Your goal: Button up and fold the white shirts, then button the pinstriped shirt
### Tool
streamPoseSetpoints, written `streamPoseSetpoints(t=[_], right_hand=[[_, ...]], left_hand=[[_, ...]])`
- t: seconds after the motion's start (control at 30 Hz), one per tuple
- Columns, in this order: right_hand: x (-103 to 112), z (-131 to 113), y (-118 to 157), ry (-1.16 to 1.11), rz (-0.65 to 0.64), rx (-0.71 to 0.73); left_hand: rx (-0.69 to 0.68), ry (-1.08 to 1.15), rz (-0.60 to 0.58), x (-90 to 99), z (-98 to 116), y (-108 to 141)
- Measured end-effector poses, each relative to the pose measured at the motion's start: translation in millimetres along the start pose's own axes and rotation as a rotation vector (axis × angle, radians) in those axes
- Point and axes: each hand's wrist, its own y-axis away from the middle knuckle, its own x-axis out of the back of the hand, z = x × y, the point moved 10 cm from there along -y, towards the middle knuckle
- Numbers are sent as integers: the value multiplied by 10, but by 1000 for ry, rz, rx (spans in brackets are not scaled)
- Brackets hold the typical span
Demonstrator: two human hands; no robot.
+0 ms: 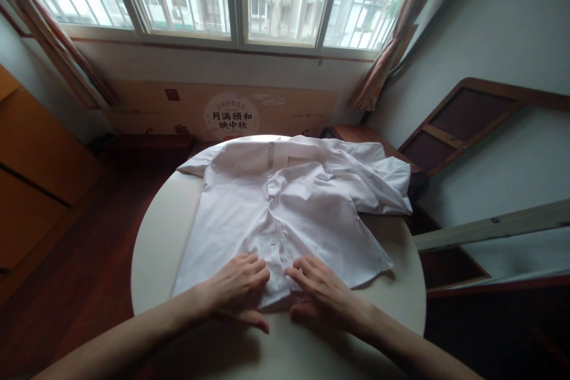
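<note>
A white button-up shirt [240, 202] lies front side up on a round white table [155, 237], its hem towards me. Creases run through its right half, and the sleeve on that side is bunched at the table's edge. My left hand [243, 285] rests over the hem just left of the button strip, fingers bent and thumb held apart. On the other side of the strip, my right hand [318, 291] touches the cloth near the hem, its thumb also apart from the fingers. No cloth shows pinched in either hand, though the fingertips are partly hidden.
Behind the table, a beige printed panel [169, 107] stands below a barred window [280, 0]. A wooden cabinet [40, 172] is at the left. At the right, a wooden frame with dark panels [472, 113] leans near the wall, and a pale bar [499, 225] runs beside the table.
</note>
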Motion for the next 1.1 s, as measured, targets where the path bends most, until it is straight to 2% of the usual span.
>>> streamPoseSetpoints(t=[0.1,0.23,0.33,0.43,0.5,0.63,0.73,0.83,0.9,0.93,1.03,1.1], right_hand=[[-95,56,48,60,26,23],[-136,76,54,160,48,51],[-119,59,58,179,35,35],[-138,22,39,250,11,57],[-142,-23,21,261,-2,117],[78,-64,53,93,13,144],[256,-110,173,-49,-20,136],[215,-124,275,-154,-140,123],[161,-23,243,-188,-156,39],[164,60,187,-188,-118,-27],[247,271,-57,-137,80,-206],[218,293,-252,-85,118,-250]], left_hand=[[-27,-76,8,-160,103,73],[-114,-75,3,-224,150,96],[-69,134,-29,-156,34,138],[-33,489,-184,-124,-28,210],[-12,592,-258,-92,-24,226],[31,471,-146,28,-10,97],[-23,479,-110,33,100,31],[-69,534,-117,73,123,33],[-21,539,-127,105,16,17],[32,520,-114,126,-77,-8],[229,369,37,241,-399,-130],[293,270,103,250,-500,-226]])
